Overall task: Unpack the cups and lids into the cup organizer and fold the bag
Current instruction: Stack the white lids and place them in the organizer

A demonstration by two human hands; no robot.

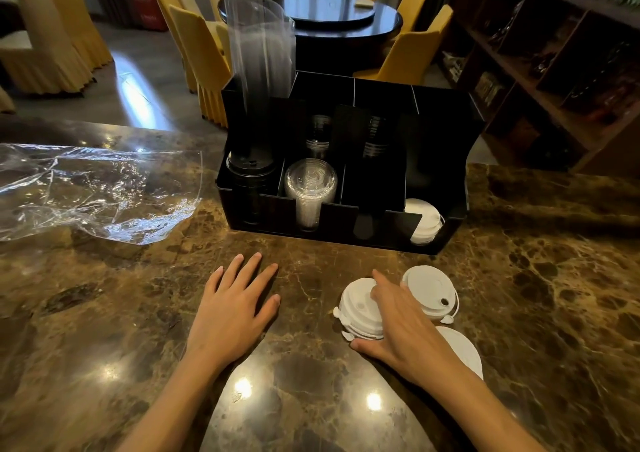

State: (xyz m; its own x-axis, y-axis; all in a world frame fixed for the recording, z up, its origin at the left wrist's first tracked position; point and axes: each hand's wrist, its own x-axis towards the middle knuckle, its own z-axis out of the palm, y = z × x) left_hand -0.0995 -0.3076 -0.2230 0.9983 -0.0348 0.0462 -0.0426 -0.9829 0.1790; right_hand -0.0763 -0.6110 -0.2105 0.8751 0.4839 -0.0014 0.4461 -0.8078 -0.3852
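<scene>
A black cup organizer (446, 233) stands on the marble counter (138, 295). It holds black lids (251, 167) front left, clear lids (310, 179) beside them, white lids (424, 219) front right, and a tall stack of clear cups (261, 53) at the back left. Three white lids lie loose in front: one (360, 308) under my right hand (403, 334), one (429, 290) beyond it, one (462, 349) partly hidden by my wrist. My right hand's fingers and thumb curl around the nearest lid. My left hand (235, 309) rests flat on the counter, fingers apart. A crumpled clear plastic bag (93, 192) lies at the left.
Dark cup stacks (318, 134) stand in the organizer's rear slots. Behind the counter are yellow-covered chairs (204, 53) and a round dark table (329, 11). A dark wooden shelf unit (561, 70) fills the right side.
</scene>
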